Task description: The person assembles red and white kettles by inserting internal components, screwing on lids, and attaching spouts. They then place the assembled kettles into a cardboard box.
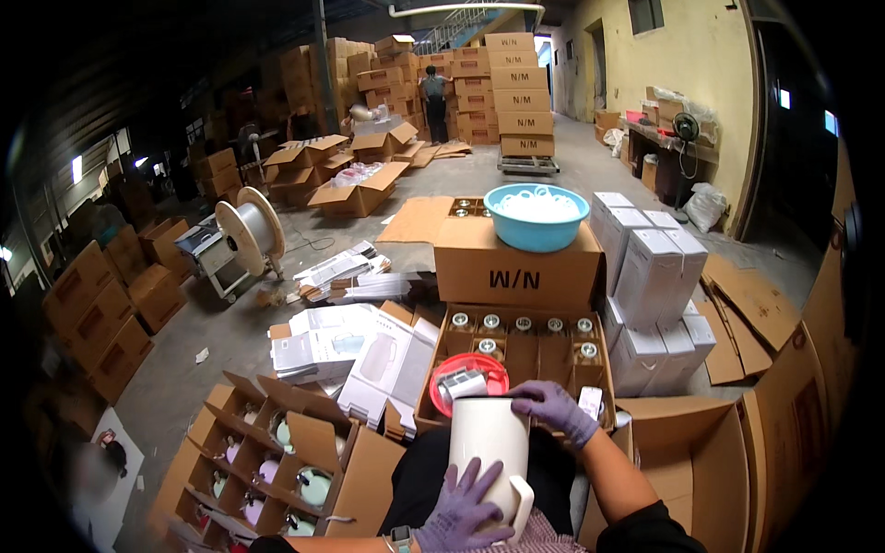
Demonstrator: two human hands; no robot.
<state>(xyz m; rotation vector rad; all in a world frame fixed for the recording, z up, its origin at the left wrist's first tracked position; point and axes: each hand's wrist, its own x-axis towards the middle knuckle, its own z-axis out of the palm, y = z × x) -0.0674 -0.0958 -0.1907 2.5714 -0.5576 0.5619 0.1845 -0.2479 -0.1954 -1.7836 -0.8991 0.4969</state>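
A white jug [489, 433] with a side handle is tilted over my lap, its dark-edged mouth away from me. My left hand [464, 511], in a purple-grey glove, holds its lower side near the handle with fingers spread around it. Gloved the same way, my right hand [559, 412] grips the jug at its rim, fingertips on the edge. Just beyond the mouth is a red round tub [494, 366] with silvery-grey pieces in it. The tub rests on a divided carton [441, 392] holding several round silvery tops in its compartments.
A blue basin [537, 232] of white rings stands on a carton behind. White boxes [650, 276] are stacked at right, beside an open carton [701, 461]. At lower left, a divided carton [347, 479] holds pastel items. Flattened white packaging [387, 364] lies nearby. A person [435, 97] stands far off.
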